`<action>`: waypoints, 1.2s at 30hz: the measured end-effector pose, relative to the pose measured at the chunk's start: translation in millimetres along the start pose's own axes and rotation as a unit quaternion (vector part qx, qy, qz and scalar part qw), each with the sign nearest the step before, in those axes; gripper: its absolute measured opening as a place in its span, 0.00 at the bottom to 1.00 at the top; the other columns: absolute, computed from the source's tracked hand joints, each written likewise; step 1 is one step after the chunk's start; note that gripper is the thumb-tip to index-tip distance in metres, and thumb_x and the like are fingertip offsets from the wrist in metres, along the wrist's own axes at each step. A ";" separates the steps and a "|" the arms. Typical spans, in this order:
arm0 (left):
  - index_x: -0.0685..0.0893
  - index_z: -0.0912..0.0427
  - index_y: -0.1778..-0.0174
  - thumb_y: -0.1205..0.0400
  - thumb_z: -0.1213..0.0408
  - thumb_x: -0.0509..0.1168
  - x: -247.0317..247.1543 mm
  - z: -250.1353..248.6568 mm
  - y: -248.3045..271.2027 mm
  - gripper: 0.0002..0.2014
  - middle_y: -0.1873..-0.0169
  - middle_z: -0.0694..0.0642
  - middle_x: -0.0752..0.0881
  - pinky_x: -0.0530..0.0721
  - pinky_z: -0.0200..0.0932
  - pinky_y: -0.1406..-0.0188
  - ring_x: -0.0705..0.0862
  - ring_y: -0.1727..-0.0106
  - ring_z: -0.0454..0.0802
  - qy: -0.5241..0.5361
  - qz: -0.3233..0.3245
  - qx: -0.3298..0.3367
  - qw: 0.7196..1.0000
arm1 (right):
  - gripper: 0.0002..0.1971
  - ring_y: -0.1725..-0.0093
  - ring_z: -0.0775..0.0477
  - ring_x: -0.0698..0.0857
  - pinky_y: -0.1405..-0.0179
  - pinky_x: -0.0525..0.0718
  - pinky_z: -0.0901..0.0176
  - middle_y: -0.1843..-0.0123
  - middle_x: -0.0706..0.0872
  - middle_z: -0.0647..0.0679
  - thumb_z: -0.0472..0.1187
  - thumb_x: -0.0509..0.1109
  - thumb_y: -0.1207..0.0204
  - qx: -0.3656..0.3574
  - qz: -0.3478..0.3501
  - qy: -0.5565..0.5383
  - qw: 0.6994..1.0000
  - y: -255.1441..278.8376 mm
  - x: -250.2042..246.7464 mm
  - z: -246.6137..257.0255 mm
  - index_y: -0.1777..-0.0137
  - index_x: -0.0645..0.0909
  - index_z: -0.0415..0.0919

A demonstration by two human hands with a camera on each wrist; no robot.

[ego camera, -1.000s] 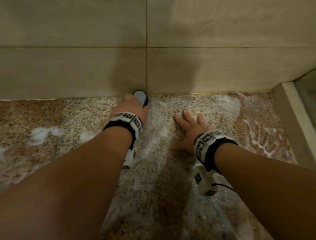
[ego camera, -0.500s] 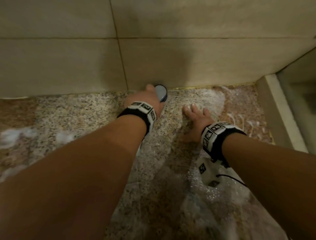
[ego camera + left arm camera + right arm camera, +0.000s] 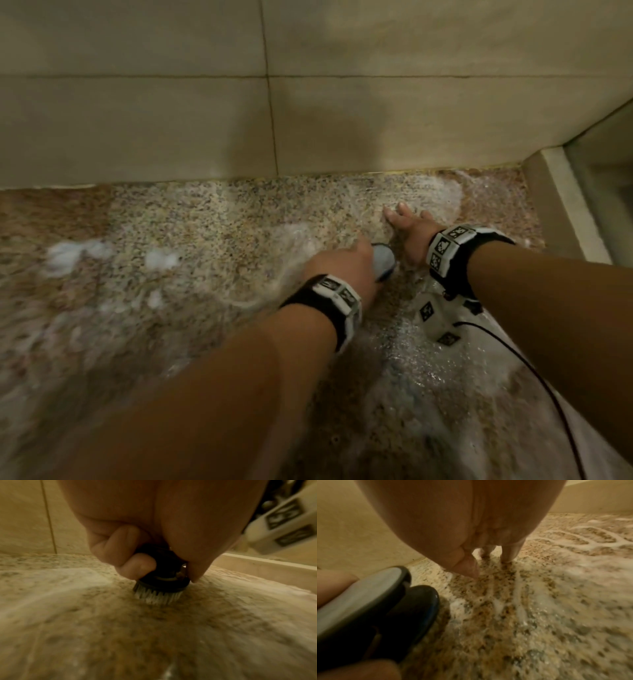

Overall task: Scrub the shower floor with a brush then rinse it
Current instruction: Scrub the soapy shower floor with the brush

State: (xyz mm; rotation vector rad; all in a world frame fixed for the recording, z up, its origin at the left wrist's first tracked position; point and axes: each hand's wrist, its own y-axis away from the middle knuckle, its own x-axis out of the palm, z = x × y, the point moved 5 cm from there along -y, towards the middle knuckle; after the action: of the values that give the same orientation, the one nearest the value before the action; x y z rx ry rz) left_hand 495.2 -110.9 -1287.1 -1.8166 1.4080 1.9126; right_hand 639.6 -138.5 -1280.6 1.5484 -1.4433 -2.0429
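We see left hand (image 3: 342, 265), fingers (image 3: 120, 550) curled round dark round brush (image 3: 163, 577), bristles pressed on speckled shower floor (image 3: 222, 222). Brush sits just left of right hand (image 3: 409, 228), well short of tiled wall (image 3: 342, 120). Right fingers (image 3: 508, 553) straight, spread, tips planted on wet floor. We note white foam (image 3: 73, 255) far left of left fingers, suds streaks beyond right fingers.

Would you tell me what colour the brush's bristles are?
The bristles look whitish, under a black base; left wrist view shows them best.
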 end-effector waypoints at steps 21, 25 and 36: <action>0.49 0.63 0.11 0.16 0.37 0.62 -26.0 193.1 24.7 0.47 0.26 0.65 0.80 0.82 0.55 0.50 0.85 0.39 0.65 0.231 -0.054 -0.315 0.919 | 0.47 0.12 0.38 0.35 0.13 0.49 0.37 0.11 0.34 0.59 0.26 0.56 0.19 0.038 -0.036 -0.037 0.998 -15.9 15.7 2.2 0.13 0.39 0.66; 0.58 0.63 0.17 0.16 0.38 0.62 -26.8 107.4 -2.9 0.41 0.34 0.64 0.84 0.83 0.56 0.48 0.86 0.39 0.65 0.194 -0.032 -0.225 0.954 | 0.50 0.12 0.40 0.36 0.13 0.49 0.36 0.11 0.35 0.62 0.22 0.58 0.21 0.014 -0.019 -0.033 0.999 -14.9 9.9 -2.1 0.13 0.40 0.67; 0.64 0.58 0.23 0.11 0.49 0.61 -9.5 -29.4 -31.0 0.26 0.60 0.57 0.83 0.78 0.52 0.64 0.81 0.66 0.58 0.169 0.005 -0.096 0.981 | 0.34 0.11 0.39 0.41 0.14 0.47 0.43 0.10 0.38 0.52 0.41 0.58 0.09 -0.042 0.019 0.011 0.999 -25.9 -0.5 -23.6 0.11 0.43 0.53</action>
State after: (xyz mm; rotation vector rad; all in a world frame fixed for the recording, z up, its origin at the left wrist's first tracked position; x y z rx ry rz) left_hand 538.9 -109.8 -1289.7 -2.3197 1.3628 1.8672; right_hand 668.9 -138.6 -1299.9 1.4935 -1.3504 -2.0315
